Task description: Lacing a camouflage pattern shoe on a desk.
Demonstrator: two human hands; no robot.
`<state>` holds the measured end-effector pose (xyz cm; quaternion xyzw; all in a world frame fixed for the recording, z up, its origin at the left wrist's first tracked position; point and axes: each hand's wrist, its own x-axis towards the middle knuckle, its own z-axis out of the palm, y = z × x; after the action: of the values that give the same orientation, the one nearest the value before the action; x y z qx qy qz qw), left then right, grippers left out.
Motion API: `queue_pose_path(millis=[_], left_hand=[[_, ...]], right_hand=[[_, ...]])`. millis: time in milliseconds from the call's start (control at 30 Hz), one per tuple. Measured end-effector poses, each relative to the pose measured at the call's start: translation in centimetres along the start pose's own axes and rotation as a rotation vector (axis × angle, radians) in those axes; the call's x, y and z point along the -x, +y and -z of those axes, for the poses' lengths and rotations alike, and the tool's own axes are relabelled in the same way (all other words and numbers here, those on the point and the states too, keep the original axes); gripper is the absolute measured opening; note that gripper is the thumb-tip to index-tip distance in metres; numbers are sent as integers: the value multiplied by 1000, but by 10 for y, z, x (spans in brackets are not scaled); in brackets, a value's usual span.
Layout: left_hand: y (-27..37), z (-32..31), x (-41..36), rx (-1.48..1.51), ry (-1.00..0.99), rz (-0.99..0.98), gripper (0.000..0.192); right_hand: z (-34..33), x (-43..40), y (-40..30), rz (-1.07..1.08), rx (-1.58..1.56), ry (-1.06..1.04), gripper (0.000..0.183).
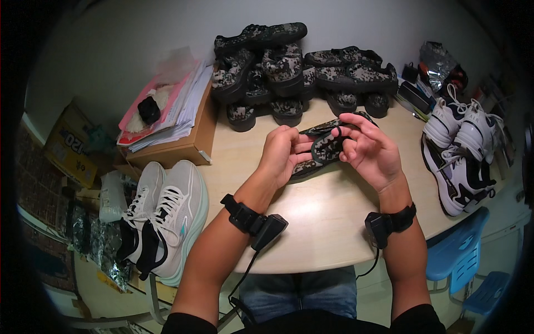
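A camouflage canvas shoe (304, 168) with a dark sole lies on its side across the table in front of me. My left hand (280, 154) holds it from the left, the fingers reaching to the dark-edged camouflage tongue (324, 149). At the far right part of the same shoe, my right hand (371, 152) has its fingers bent and its palm turned towards me. A thin dark lace (338, 131) loops over one of its fingertips. Part of the shoe's upper is hidden behind both hands.
Several more camouflage shoes (283, 69) are piled against the wall. Grey-white sneakers (179, 208) stand at left, near a cardboard box (183, 151) under papers (187, 108). White-and-black sneakers (452, 175) are stacked at the table's (317, 225) right edge, by a blue chair (463, 254).
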<state>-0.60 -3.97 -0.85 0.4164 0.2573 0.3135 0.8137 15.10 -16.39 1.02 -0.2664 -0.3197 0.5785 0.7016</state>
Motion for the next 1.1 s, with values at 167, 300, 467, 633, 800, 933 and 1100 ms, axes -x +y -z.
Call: queue_pose_path(millis=[167,300,467,633,800,933,1100], left_hand=[[2,-3,3,-9,-11,-19,4],[4,-3,4,-38,-11,-15,4],[3,-5,6,-70,21,-7,5],[4,1,1,-151,3,0,8],[12,1,-4,-683,-59,-309,18],[8,4,-16,-1104,-103,-692,29],[11,-7,-25,-1157,-156,-737,12]], right_hand=[[6,0,0,59,-145,-66,42],[15,0,-3,167,-273,-112,44],[16,4,-14,265,-360,-140,42],[14,5,-13,266,-354,-197,43],[10,8,-12,249,-331,-209,46],[9,8,-6,214,-277,-309,50],[18,7,-8,209,-257,-300,49]])
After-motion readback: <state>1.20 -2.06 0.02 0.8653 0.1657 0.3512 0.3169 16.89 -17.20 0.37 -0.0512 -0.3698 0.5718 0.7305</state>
